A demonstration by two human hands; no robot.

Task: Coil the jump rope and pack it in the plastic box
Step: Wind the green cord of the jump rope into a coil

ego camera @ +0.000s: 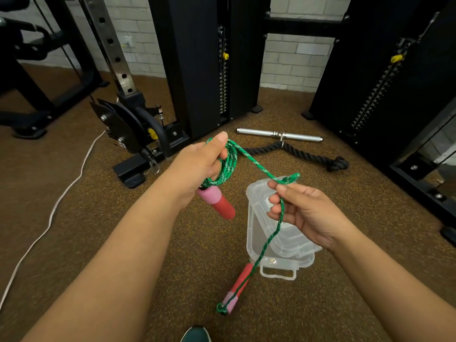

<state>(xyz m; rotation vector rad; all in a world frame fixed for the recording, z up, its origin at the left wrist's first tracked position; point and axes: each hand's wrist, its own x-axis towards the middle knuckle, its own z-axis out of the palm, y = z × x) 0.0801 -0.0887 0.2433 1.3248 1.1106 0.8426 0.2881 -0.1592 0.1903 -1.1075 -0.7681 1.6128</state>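
**One rope, two handles, two hands, one box**

We count one green jump rope (256, 162), two pink-and-red foam handles, one clear plastic box (256, 233) with its lid (291, 243) resting loosely across it, and our two bare hands.

Our left hand (199, 164) is closed around a bundle of several coils, thumb pressed on top and fingers curled through the loops. The upper handle (217, 202) hangs just below that fist, its long axis slanting down and to the right, pink end at the hand and red end lowest.

From the coils a single strand runs right and downward to our right hand (303, 213), which pinches it between thumb and forefinger; a small bend of rope sticks out past the fingertips. The remaining fingers are loosely curled, and the strand passes across them. Below the pinch the rope drops down and to the left, across the front of the box, to the second handle (238, 287).

That handle lies on the speckled brown floor (98, 193), just beside the box's near left corner. Its long axis runs diagonally, red end up toward the box and pink end toward us, where the rope forms a small loop.

The box sits on the floor beneath our right hand, its latch tab (277, 274) facing us.
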